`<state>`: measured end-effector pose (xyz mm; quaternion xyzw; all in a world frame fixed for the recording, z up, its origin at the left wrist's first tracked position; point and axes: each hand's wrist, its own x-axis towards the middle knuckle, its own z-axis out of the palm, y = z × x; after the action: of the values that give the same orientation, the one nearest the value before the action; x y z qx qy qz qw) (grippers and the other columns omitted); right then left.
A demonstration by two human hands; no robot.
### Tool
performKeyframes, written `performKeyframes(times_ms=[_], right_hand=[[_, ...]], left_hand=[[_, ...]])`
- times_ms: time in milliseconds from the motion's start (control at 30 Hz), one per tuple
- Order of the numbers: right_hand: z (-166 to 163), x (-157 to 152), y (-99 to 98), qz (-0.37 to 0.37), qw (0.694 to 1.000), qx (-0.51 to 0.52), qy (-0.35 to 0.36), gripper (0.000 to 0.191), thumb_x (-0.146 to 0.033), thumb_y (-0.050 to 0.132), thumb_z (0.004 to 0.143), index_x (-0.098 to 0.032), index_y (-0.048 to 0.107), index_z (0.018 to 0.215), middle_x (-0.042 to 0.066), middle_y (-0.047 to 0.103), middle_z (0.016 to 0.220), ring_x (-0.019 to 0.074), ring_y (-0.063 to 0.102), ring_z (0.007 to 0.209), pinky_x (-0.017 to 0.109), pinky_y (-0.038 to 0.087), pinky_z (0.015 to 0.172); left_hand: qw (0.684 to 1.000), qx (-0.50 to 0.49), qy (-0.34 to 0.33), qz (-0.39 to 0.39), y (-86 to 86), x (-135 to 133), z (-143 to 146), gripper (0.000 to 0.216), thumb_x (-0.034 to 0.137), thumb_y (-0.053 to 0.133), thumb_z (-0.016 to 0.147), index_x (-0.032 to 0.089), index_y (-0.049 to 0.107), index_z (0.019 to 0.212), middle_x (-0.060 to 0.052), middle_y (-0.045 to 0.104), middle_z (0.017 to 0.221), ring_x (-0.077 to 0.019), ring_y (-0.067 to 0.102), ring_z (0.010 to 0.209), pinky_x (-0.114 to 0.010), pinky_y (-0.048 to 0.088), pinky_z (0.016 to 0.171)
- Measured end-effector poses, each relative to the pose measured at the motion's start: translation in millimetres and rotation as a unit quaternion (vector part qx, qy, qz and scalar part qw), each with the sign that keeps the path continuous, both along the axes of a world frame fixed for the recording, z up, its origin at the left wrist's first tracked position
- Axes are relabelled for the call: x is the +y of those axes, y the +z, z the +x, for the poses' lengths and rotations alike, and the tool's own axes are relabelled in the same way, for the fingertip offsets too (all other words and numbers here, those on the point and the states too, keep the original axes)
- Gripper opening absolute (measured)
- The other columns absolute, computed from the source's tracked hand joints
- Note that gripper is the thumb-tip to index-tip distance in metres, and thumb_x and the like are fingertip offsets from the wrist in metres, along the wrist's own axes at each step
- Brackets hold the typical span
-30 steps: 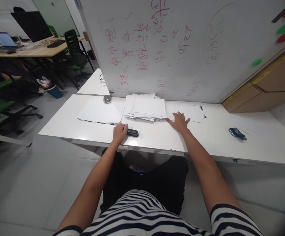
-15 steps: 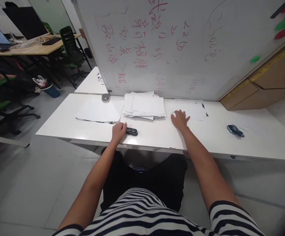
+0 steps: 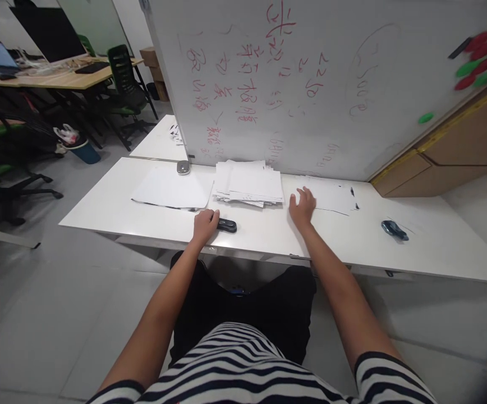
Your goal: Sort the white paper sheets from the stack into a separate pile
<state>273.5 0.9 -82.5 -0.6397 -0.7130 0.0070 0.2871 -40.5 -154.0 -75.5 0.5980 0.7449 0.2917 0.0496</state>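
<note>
Stapler (image 3: 227,225) sits clasped in the left hand (image 3: 205,225), sheets (image 3: 331,194) lie by the right hand (image 3: 302,207), whose hold cannot be judged, and well left of both stands a blue bin (image 3: 87,152), white bag (image 3: 67,134) at its rim.

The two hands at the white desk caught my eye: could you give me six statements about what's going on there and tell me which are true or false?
1. The left hand holds one end of a black tool. True.
2. The right hand is at the sheets in front of the whiteboard. True.
3. The whiteboard is blank. False: it carries red writing.
4. The paper stack lies to the left of the right hand. True.
5. The paper stack is neatly squared. False: sheets stick out unevenly.
6. Both hands wear gloves. False: both are bare.
</note>
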Motion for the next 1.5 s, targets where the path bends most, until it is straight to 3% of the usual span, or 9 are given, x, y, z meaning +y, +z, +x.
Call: performKeyframes(times_ms=[167,333,533,833,967,1033,1200,1333,1500], right_hand=[[-64,-17,25.2,-0.013,0.978,-0.064,0.2,0.051,-0.041,0.029,0.096,-0.019,0.037,0.142,0.01,0.032,0.154,0.0239,0.021,0.143,0.05,0.012,0.116],[-97,-14,25.8,-0.096,0.966,-0.097,0.217,0.072,-0.038,0.041,0.093,-0.012,0.008,0.152,0.017,0.047,0.142,0.0274,0.038,0.133,0.052,0.018,0.112],[-88,-11,16.5,-0.026,0.962,-0.147,0.227,0.053,-0.02,0.025,0.096,-0.012,0.031,0.147,0.011,0.068,0.094,0.0225,0.059,0.09,0.041,0.03,0.104],[-88,-16,33.8,-0.045,0.976,-0.125,0.171,0.041,-0.027,0.026,0.097,-0.014,0.064,0.108,0.011,0.067,0.078,0.0211,0.059,0.071,0.029,0.038,0.066],[-80,-45,57.1,-0.013,0.982,0.092,0.164,0.04,-0.047,0.035,0.096,-0.019,0.064,0.101,0.006,0.067,0.081,0.0185,0.06,0.075,0.027,0.041,0.067],[-69,-67,67.4,-0.005,0.936,0.312,0.162,0.037,-0.055,0.046,0.091,-0.022,0.063,0.094,0.002,0.066,0.081,0.0161,0.059,0.075,0.026,0.044,0.068],[-33,-132,55.2,-0.086,0.709,0.694,0.093,0.032,-0.053,0.069,0.076,-0.024,0.059,0.086,-0.003,0.066,0.079,0.0112,0.061,0.07,0.025,0.05,0.067],[-28,-202,11.2,-0.222,0.597,0.771,-0.008,0.033,-0.042,0.078,0.069,-0.025,0.062,0.091,-0.001,0.073,0.091,0.0161,0.068,0.08,0.03,0.055,0.068],[-44,-273,-20.4,-0.298,0.536,0.789,-0.039,0.026,-0.04,0.076,0.074,-0.024,0.062,0.088,0.0,0.073,0.094,0.0165,0.069,0.084,0.031,0.057,0.076]], left_hand=[[1.0,-0.005,0.0,0.005,-0.8,1,0,0.042,0.042,0.033,0.096,0.022,0.034,0.059,-0.003,0.05,0.062,-0.0185,0.047,0.065,-0.033,0.027,0.064],[1.0,0.001,0.002,0.001,1.1,-2,1,0.042,0.042,0.033,0.096,0.022,0.039,0.06,-0.003,0.053,0.064,-0.0187,0.05,0.067,-0.033,0.028,0.064],[1.0,0.011,0.0,0.003,0.3,-2,0,0.043,0.043,0.033,0.096,0.022,0.04,0.059,-0.003,0.055,0.064,-0.0189,0.051,0.068,-0.033,0.029,0.064],[1.0,-0.008,-0.003,0.005,0.3,-3,0,0.044,0.043,0.033,0.096,0.022,0.038,0.059,-0.002,0.052,0.062,-0.0187,0.05,0.066,-0.033,0.029,0.064],[0.999,-0.007,0.031,0.003,0.8,-2,1,0.045,0.046,0.031,0.097,0.022,0.04,0.059,-0.005,0.054,0.064,-0.0205,0.051,0.068,-0.034,0.031,0.064],[0.998,-0.013,0.068,0.003,2.6,-2,-1,0.045,0.047,0.03,0.096,0.021,0.047,0.063,-0.008,0.058,0.071,-0.023,0.054,0.076,-0.035,0.033,0.068],[0.987,-0.087,0.069,0.118,12.1,-23,8,0.044,0.045,0.023,0.098,0.02,0.059,0.096,-0.012,0.063,0.112,-0.0255,0.052,0.113,-0.041,0.035,0.097],[0.92,-0.378,-0.023,0.097,13.7,-64,57,0.064,0.057,0.006,0.096,0.022,0.058,0.11,-0.01,0.062,0.122,-0.0224,0.054,0.118,-0.039,0.043,0.097],[0.795,-0.591,-0.082,-0.112,3.6,-97,125,0.06,0.056,0.068,0.075,0.02,0.056,0.121,-0.011,0.065,0.123,-0.0271,0.061,0.112,-0.04,0.049,0.095]])
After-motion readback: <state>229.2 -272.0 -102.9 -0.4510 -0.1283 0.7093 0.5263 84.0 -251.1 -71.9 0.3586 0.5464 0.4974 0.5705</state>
